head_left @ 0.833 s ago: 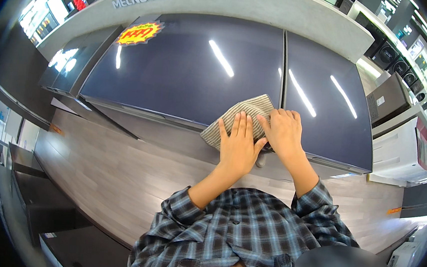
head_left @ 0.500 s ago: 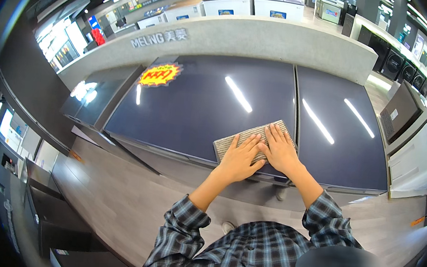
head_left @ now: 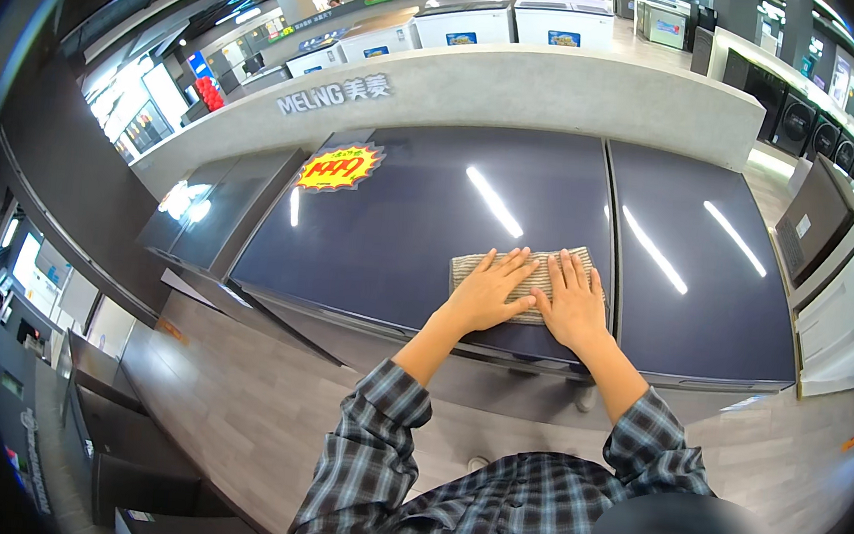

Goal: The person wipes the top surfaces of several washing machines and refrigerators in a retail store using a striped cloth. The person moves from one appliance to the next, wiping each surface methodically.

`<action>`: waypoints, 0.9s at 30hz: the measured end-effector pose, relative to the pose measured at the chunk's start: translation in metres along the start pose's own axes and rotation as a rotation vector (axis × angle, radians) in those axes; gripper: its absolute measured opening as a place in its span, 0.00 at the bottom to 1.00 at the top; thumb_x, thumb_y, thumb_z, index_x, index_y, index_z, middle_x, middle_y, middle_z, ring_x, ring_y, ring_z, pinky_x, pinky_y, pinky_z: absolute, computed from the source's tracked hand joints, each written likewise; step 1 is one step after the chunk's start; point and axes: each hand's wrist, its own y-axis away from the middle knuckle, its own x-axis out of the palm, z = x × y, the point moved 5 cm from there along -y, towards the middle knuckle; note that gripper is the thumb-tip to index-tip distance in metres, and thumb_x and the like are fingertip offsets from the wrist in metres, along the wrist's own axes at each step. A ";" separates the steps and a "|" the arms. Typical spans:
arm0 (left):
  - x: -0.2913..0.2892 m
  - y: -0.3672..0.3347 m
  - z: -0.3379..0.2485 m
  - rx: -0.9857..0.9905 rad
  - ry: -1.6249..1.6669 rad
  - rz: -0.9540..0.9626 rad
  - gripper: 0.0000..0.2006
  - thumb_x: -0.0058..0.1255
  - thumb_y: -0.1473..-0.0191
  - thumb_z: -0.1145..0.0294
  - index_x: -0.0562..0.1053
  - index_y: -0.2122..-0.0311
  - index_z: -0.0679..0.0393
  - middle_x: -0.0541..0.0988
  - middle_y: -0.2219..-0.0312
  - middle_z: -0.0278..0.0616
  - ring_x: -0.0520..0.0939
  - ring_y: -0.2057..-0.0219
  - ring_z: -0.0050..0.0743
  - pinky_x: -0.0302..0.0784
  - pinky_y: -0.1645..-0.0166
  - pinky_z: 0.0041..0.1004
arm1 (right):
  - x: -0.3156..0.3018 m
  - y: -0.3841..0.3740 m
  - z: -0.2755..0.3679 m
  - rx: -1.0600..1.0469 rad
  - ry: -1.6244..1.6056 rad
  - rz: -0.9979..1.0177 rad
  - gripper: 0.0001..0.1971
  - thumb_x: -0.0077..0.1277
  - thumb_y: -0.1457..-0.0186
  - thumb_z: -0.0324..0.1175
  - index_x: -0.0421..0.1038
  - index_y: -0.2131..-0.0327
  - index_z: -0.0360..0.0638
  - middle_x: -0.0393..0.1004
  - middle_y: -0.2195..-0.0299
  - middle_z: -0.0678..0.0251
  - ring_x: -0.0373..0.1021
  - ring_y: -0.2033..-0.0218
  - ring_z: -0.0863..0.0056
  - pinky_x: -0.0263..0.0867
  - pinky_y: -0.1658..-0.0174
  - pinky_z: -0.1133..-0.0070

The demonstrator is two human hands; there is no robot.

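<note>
A striped brown-and-beige cloth [head_left: 540, 260] lies spread on the glossy dark blue top of a large appliance [head_left: 399, 235], close to its front edge. My left hand [head_left: 488, 290] rests flat on the cloth's left part, fingers stretched out. Beside it, my right hand [head_left: 575, 301] presses on the right part with its fingers extended too. The thumbs point toward each other, a small gap between them. Just right of the cloth runs the seam to a second dark blue top [head_left: 694, 318].
A yellow-and-red starburst price tag [head_left: 341, 167] sits on the far left of the top. Behind rises a grey partition wall [head_left: 521, 89], with white chest freezers [head_left: 564, 24] beyond. At left stands another dark appliance [head_left: 216, 210]. A dark panel [head_left: 820, 223] leans at right.
Both hands have drawn slightly apart on the cloth, which now lies straighter along the front edge. The whole view has shifted a little, moving the surroundings right and down.
</note>
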 end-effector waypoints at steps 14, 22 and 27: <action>0.003 0.034 -0.041 -0.397 -0.282 -0.039 0.32 0.34 0.41 0.42 0.54 0.35 0.45 0.53 0.36 0.59 0.50 0.34 0.57 0.37 0.40 0.70 | -0.026 0.048 0.014 0.025 0.022 0.010 0.34 0.37 0.39 0.53 0.55 0.40 0.33 0.54 0.38 0.52 0.49 0.35 0.58 0.44 0.36 0.58; 0.012 0.020 -0.083 -0.309 -0.282 -0.035 0.33 0.34 0.41 0.41 0.54 0.34 0.45 0.53 0.36 0.56 0.52 0.35 0.57 0.39 0.40 0.72 | -0.044 0.074 -0.026 0.042 -0.011 0.061 0.36 0.38 0.40 0.55 0.53 0.39 0.34 0.52 0.37 0.53 0.45 0.34 0.61 0.39 0.35 0.56; 0.023 -0.005 -0.112 -0.262 -0.276 -0.039 0.34 0.34 0.42 0.40 0.54 0.34 0.46 0.53 0.36 0.56 0.52 0.35 0.57 0.38 0.41 0.72 | -0.058 0.088 -0.060 0.051 -0.027 0.081 0.35 0.37 0.39 0.55 0.51 0.38 0.37 0.51 0.36 0.55 0.44 0.33 0.62 0.39 0.35 0.56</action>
